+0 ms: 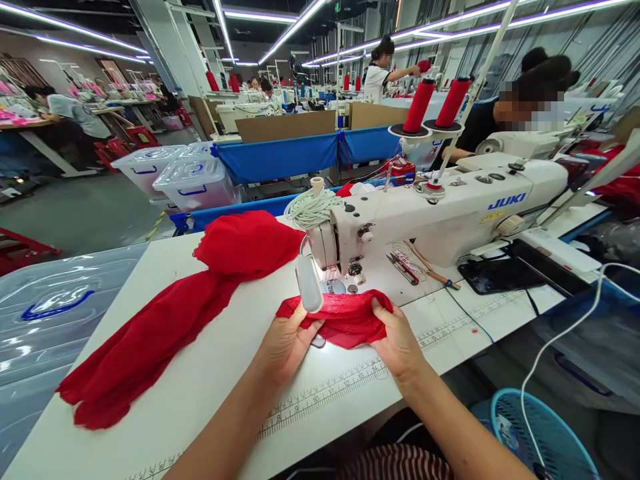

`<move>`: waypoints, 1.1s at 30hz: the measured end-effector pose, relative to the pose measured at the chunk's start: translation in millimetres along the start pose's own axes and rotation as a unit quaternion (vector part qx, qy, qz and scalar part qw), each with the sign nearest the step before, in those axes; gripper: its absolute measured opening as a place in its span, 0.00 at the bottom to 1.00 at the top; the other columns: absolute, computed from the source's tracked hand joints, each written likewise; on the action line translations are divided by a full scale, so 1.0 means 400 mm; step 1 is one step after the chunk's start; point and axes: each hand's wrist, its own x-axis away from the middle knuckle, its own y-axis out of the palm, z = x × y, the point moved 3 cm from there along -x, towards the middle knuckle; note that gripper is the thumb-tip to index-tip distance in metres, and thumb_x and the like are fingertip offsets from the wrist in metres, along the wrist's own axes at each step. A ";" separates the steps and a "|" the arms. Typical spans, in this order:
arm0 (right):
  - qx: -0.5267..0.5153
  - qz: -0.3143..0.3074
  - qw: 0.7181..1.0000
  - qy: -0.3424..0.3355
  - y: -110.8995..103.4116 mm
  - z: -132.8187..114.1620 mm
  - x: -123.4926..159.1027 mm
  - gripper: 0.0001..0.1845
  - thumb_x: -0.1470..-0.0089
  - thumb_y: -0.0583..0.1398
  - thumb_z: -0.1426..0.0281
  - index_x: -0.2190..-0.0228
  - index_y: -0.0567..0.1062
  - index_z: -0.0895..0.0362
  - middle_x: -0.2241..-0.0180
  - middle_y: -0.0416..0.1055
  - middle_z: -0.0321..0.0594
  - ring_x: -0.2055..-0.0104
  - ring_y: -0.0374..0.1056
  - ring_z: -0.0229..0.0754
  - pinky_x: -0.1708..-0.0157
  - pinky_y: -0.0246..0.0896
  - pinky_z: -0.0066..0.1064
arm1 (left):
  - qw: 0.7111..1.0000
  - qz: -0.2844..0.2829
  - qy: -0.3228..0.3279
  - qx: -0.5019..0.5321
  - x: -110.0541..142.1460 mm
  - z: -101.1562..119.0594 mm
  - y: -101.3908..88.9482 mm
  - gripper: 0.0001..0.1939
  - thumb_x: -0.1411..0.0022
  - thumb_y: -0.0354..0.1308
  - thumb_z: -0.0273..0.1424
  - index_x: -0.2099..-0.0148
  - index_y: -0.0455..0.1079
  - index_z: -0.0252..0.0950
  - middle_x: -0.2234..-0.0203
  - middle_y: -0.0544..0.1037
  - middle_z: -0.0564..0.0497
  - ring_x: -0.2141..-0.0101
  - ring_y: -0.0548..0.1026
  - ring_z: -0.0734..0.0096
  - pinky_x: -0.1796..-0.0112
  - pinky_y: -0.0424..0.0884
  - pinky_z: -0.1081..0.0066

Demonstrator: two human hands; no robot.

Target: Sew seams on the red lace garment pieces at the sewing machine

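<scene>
A piece of red fabric (345, 320) is stretched between my two hands, just in front of the sewing machine (440, 193). My left hand (287, 343) grips its left end, thumb on top. Its right end is pinched by my right hand (397, 337), thumb over the edge. A pale oval lamp or guard (310, 283) on a bent stem hangs before the needle area and covers part of the cloth near my left thumb. More red fabric (160, 347) lies bunched on the white table (215, 400) to the left.
Thread snips (404, 268) and a wooden-handled tool (433, 272) lie on the machine bed, with a black phone (495, 275) to their right. Pale cord (313, 208) sits coiled behind the machine head. Red thread cones (419, 107) stand above. A blue basket (540, 433) is below right.
</scene>
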 end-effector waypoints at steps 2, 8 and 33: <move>-0.003 -0.006 1.000 -0.007 -0.001 0.001 -0.002 0.16 0.67 0.73 0.67 0.74 0.76 0.57 0.73 0.76 0.35 0.69 0.71 0.40 0.63 0.68 0.35 | 1.000 -0.001 -0.005 -0.001 0.000 -0.001 0.000 0.03 0.44 0.62 0.25 0.69 0.76 0.35 0.65 0.81 0.47 0.46 0.69 0.60 0.45 0.65 0.57; -0.004 -0.009 1.000 -0.013 -0.005 0.000 -0.005 0.14 0.64 0.72 0.67 0.74 0.76 0.58 0.74 0.76 0.35 0.70 0.71 0.40 0.65 0.68 0.32 | 1.000 -0.008 -0.017 -0.004 0.005 -0.001 0.004 0.03 0.44 0.61 0.24 0.68 0.75 0.34 0.62 0.81 0.47 0.46 0.69 0.60 0.46 0.68 0.59; -0.026 -0.039 0.999 -0.017 -0.004 -0.001 0.000 0.12 0.64 0.71 0.71 0.73 0.77 0.57 0.72 0.78 0.35 0.68 0.73 0.39 0.60 0.68 0.32 | 0.980 -0.060 -0.064 -0.181 0.001 0.060 -0.030 0.05 0.48 0.63 0.30 0.69 0.72 0.33 0.79 0.74 0.53 0.80 0.70 0.76 0.81 0.67 0.79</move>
